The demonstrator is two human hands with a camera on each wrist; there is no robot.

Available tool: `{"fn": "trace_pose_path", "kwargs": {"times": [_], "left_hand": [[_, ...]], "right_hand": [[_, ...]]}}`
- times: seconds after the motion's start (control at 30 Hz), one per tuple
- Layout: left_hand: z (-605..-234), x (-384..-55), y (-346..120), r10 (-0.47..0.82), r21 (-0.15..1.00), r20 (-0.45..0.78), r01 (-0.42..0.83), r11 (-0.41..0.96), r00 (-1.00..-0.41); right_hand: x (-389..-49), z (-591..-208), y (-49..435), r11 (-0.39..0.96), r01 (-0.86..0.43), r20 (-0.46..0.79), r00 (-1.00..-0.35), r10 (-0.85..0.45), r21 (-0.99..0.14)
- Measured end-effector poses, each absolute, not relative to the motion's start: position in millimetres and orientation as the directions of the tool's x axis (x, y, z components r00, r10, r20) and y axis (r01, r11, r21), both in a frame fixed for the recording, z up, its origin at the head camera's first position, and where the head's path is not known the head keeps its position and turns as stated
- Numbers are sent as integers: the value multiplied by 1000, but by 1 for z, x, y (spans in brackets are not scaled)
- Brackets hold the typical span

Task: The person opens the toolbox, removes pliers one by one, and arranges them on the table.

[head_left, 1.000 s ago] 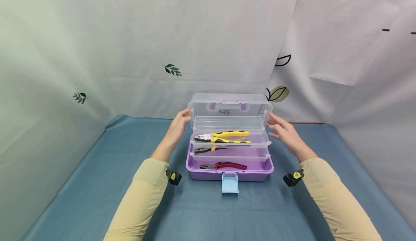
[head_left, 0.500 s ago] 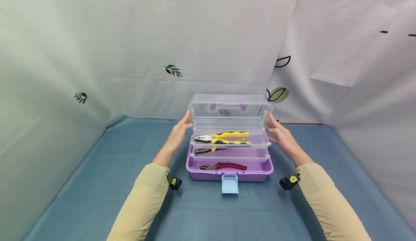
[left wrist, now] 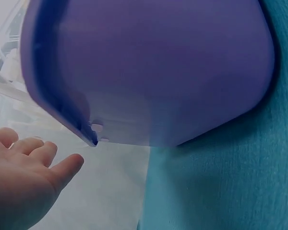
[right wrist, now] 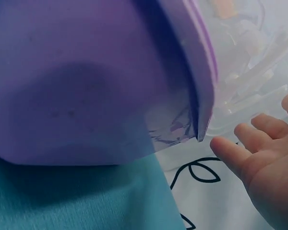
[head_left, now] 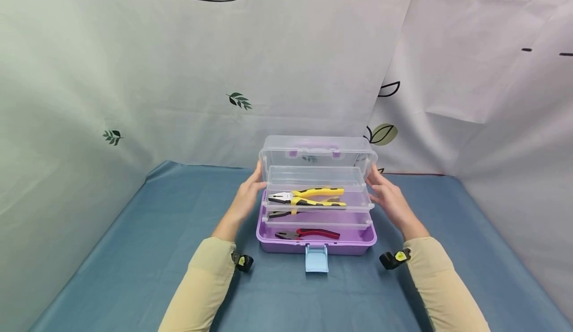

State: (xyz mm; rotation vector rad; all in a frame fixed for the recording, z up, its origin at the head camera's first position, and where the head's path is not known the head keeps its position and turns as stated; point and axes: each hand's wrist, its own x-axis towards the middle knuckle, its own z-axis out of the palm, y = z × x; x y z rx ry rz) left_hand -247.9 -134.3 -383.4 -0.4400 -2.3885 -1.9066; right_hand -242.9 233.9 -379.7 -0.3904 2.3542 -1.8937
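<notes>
A purple toolbox [head_left: 277, 246] stands with its clear lid [head_left: 275, 144] raised and its stepped clear trays [head_left: 313, 225] spread out. Yellow-and-black pliers [head_left: 313, 193] lie in an upper tray, and a second yellow-and-black tool [head_left: 279, 214] shows partly below them. Red-and-black pliers [head_left: 309, 233] rest in the purple base. My left hand [head_left: 246, 195] is at the lid's left side, fingers extended upward along it. On the opposite side my right hand [head_left: 388, 198] lies against the lid likewise, fingers mostly straight. Both wrist views show the box's purple ends beside my hands; fingertip contact is partly hidden.
A pale blue latch [head_left: 317, 259] hangs down at the box's front. Blue cloth [head_left: 188, 212] covers the table. Behind the box rises a whitish curtain [head_left: 313, 63] with leaf prints, and similar fabric walls stand left and right.
Both hands have moved inward to the sides of the lid. The lid now leans slightly forward compared with before. The whole view has shifted a little downward.
</notes>
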Motion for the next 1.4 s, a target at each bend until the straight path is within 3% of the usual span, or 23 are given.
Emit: {"fn": "trace_pose_path", "kwargs": {"times": [0.43, 1.0, 1.4], "left_hand": [[-396, -251, -138, 244, 963, 213, 245, 111, -946], [-395, -258, -136, 209, 969, 145, 182, 169, -967], [-391, -260, -137, 201, 965, 127, 168, 202, -971]], "right_hand": [[-239, -388, 234, 149, -120, 79, -964, -254, -982], [-246, -395, 222, 68, -105, 86, -969, -232, -992], [-247, -391, 223, 119, -117, 86, -967, -239, -986]]}}
